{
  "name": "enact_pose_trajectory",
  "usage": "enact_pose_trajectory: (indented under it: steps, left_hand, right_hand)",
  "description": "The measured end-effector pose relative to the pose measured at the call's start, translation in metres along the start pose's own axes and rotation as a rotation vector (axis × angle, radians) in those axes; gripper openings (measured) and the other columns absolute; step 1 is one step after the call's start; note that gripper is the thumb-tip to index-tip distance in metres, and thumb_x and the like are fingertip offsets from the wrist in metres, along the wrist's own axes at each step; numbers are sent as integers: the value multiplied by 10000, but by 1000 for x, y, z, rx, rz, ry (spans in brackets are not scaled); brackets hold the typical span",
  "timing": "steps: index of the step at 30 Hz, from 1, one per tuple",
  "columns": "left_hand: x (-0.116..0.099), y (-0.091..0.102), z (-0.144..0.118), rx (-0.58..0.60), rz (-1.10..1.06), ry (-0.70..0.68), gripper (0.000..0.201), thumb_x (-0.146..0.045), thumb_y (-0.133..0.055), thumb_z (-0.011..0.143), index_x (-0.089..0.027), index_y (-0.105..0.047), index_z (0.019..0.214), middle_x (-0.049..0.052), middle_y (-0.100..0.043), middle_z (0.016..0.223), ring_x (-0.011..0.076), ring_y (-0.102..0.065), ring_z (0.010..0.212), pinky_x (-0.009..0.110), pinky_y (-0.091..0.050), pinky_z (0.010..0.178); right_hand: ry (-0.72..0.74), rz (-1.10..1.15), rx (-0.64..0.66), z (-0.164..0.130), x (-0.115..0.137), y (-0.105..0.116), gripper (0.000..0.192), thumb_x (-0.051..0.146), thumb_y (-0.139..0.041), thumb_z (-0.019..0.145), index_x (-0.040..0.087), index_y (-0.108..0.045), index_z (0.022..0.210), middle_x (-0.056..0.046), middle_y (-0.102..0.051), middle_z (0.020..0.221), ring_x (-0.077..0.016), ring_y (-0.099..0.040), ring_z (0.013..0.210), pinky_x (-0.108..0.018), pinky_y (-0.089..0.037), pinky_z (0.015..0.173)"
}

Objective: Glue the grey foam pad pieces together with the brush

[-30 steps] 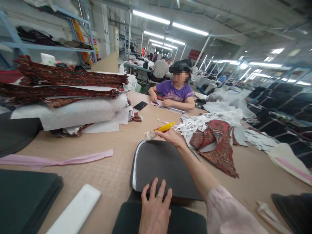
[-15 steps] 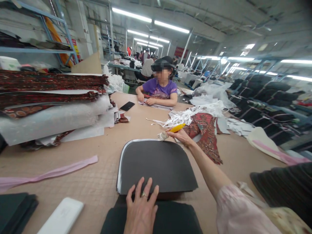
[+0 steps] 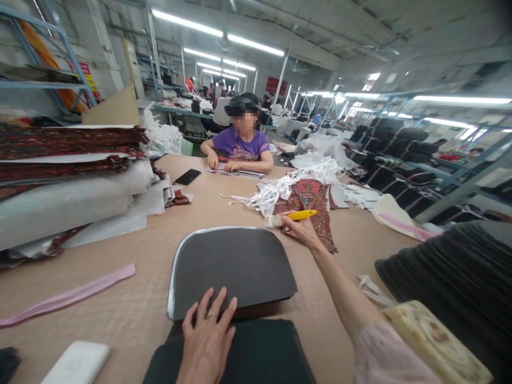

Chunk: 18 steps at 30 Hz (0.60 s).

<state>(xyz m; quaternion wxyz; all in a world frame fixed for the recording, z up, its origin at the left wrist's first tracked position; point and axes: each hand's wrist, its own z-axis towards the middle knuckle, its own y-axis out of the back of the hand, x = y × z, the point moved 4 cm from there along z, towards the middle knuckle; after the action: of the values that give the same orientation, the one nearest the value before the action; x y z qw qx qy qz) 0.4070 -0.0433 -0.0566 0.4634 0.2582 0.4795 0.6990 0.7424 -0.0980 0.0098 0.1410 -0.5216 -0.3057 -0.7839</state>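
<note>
My left hand (image 3: 208, 333) lies with fingers spread on the near edge of a stack of dark grey rounded panels (image 3: 236, 266), a ring on one finger. A white line runs along the stack's left and far curved edge. My right hand (image 3: 300, 226) is closed round a paintbrush (image 3: 302, 215) with a yellow handle. Its pale bristles (image 3: 273, 221) point left, just beyond the stack's far right corner and apart from it. Under my left wrist is a second dark green-black stack (image 3: 272, 349), nearer to me.
Patterned red-brown fabric (image 3: 310, 205) and white strips (image 3: 276, 194) lie beyond my right hand. Piled fabric (image 3: 68, 160) stands at left, with a phone (image 3: 188, 176) beside it. Across the table sits a person (image 3: 242, 141). Dark stacked pieces (image 3: 448, 272) and a stained pale container (image 3: 436, 341) are at right.
The view has swung right, so things sit further left in the picture. My right hand has moved the brush to the right of the stack's far edge. My left hand stays on the panels.
</note>
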Motion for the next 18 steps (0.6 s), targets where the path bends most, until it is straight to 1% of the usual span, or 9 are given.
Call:
enact_pose_trajectory:
  steps: [3, 5, 7, 13, 18]
  left_hand:
    - [0, -3, 0, -23, 15, -1, 454, -130, -506, 762, -405, -587, 1115, -17, -584, 1225, 232, -474, 1147, 424, -313, 898]
    - [0, -3, 0, -34, 30, 12, 441, -131, -506, 760, -399, -599, 1097, -12, -598, 1201, 232, -484, 1132, 423, -311, 900]
    - [-2, -1, 2, -39, 35, 11, 426, -134, -502, 767, -397, -607, 1085, -13, -605, 1192, 233, -488, 1127, 424, -309, 896]
    - [-5, 6, 5, -27, 12, 29, 399, -136, -488, 783, -385, -628, 1060, -14, -605, 1196, 237, -488, 1134, 425, -309, 893]
    - [-4, 3, 5, -23, -5, 42, 370, -159, -497, 797, -385, -633, 1057, -6, -608, 1192, 234, -485, 1136, 426, -296, 912]
  right_hand:
    - [23, 3, -23, -2, -4, -16, 363, 482, -601, 656, 142, -651, 774, -34, -630, 695, -156, -556, 651, -283, -450, 642]
    - [23, -6, -38, -5, -10, -20, 361, 479, -599, 659, 139, -648, 770, -33, -631, 703, -152, -557, 644, -281, -448, 642]
    - [18, -22, -76, -11, -14, -17, 349, 472, -587, 669, 139, -641, 762, -38, -635, 716, -156, -566, 656, -284, -450, 658]
    - [-22, -123, -229, -33, -19, 6, 266, 410, -560, 684, 158, -628, 739, -58, -657, 728, -194, -602, 696, -316, -459, 715]
    - [-35, -218, -293, -57, -17, 11, 270, 402, -534, 697, 169, -654, 764, -59, -676, 713, -208, -621, 683, -307, -462, 691]
